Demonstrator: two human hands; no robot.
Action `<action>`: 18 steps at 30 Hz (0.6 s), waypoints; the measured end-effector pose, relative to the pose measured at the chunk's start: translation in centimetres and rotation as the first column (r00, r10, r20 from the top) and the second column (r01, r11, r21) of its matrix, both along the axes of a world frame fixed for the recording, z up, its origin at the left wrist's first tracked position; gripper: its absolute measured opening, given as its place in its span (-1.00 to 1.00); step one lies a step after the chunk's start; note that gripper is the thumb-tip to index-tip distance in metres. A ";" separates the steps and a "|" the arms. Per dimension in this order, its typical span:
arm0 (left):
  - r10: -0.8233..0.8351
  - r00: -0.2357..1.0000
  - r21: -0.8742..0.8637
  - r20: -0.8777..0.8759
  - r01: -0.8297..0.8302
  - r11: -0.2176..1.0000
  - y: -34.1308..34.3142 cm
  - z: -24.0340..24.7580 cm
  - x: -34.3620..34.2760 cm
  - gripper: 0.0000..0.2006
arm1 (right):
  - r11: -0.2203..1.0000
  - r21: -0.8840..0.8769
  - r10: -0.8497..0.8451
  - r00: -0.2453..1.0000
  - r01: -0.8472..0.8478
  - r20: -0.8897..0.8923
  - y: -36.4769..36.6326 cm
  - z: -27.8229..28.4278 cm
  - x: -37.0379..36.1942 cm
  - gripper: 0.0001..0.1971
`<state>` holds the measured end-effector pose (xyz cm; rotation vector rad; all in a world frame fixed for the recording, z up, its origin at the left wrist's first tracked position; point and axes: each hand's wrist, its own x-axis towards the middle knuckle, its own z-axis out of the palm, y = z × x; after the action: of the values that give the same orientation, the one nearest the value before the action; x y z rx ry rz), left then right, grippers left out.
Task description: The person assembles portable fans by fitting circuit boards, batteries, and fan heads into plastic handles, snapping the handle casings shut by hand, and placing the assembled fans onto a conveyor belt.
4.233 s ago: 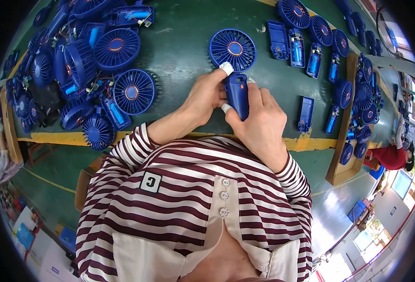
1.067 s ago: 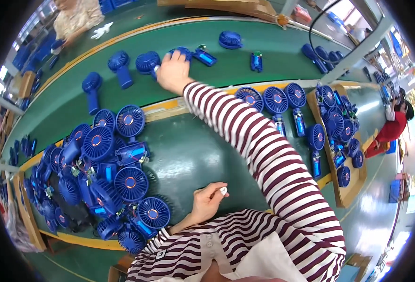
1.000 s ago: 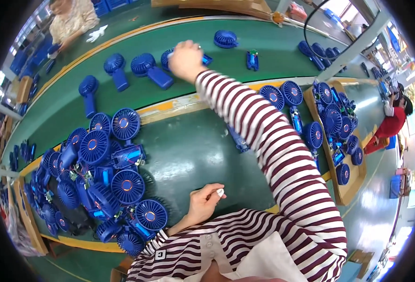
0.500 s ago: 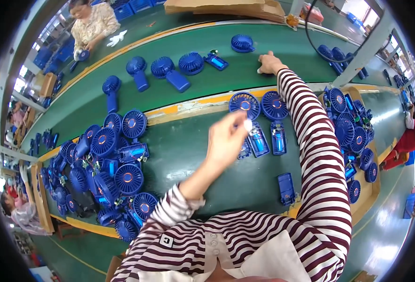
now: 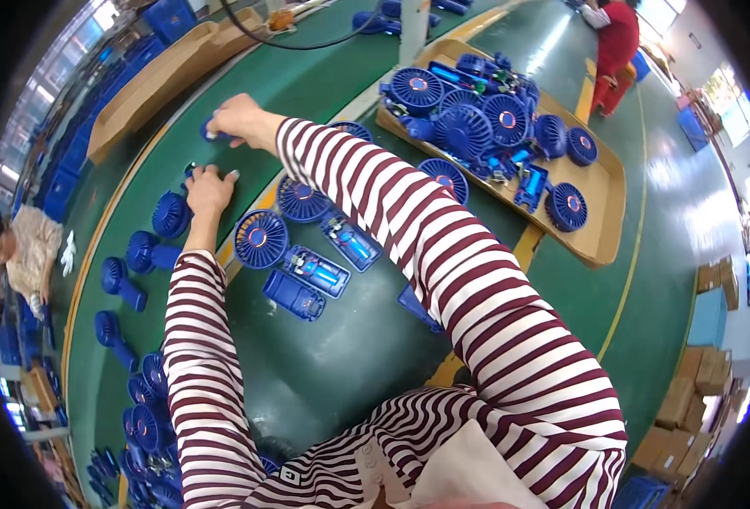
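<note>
On the green conveyor, my right hand (image 5: 243,121) is closed over a blue handheld fan, mostly hidden under the fingers. Nearer me, my left hand (image 5: 209,191) reaches onto the belt with thumb and fingers apart, its fingertips beside a small blue fan part (image 5: 190,170). A round blue fan head (image 5: 171,214) lies just left of that hand. On the bench below are a fan with a round grille (image 5: 261,238), an opened handle with a bright blue battery (image 5: 317,271), another opened handle (image 5: 351,242) and a blue handle cover (image 5: 294,294).
More fans (image 5: 120,282) lie along the belt to the left. A fan pile (image 5: 150,424) sits at lower left. A cardboard tray (image 5: 600,229) at right holds several fans. A black cable (image 5: 307,42) hangs beside a post (image 5: 412,34). A co-worker (image 5: 31,254) sits across the belt.
My view has turned to the right. My left hand has moved from above the bench fans onto the belt. My right hand has moved onto the blue fan there.
</note>
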<state>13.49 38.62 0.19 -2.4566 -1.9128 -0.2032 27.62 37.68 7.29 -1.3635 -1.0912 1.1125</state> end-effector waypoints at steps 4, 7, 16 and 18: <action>-0.014 0.999 0.067 0.045 0.011 0.998 0.2 -0.4 -1.3 -0.78 | 0.961 0.275 0.000 0.994 -0.029 0.105 1.3 -0.8 0.0 -0.74; 0.132 0.986 -0.018 0.098 -0.131 0.991 -2.1 0.4 -6.5 -0.75 | 0.851 0.369 0.365 0.926 -0.374 0.097 -0.8 -0.9 -2.7 -0.68; 0.428 0.056 -0.368 0.902 -0.416 0.831 -1.7 6.7 -8.0 -0.81 | 0.962 0.175 0.249 0.936 -0.209 -0.248 -3.2 2.5 3.4 -0.55; 0.398 -0.109 -0.410 0.911 -0.346 0.844 -2.6 9.1 -8.7 -0.83 | 0.970 0.168 0.217 0.945 -0.179 -0.246 -4.7 3.2 2.4 -0.53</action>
<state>4.76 36.05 9.29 -1.3568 -2.7937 -2.5087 29.98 32.94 10.46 -0.9765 -1.1051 1.2946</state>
